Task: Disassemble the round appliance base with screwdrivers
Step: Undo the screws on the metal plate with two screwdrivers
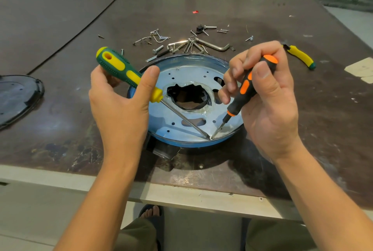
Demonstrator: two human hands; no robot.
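A round blue appliance base (177, 117) lies flat on the brown table, its metal plate pierced by a ragged central hole. My left hand (121, 101) grips a green-and-yellow screwdriver (123, 69); its long shaft slants down to the base's near rim. My right hand (264, 97) holds a smaller black-and-orange screwdriver (246, 91). Both tips meet at one spot on the near rim (211, 138).
Loose screws, hex keys and metal clips (189, 43) lie scattered behind the base. A yellow-handled tool (300, 56) lies at the right. A dark plastic cover (16, 97) sits at the left edge. The table's front edge (181, 194) runs just below my forearms.
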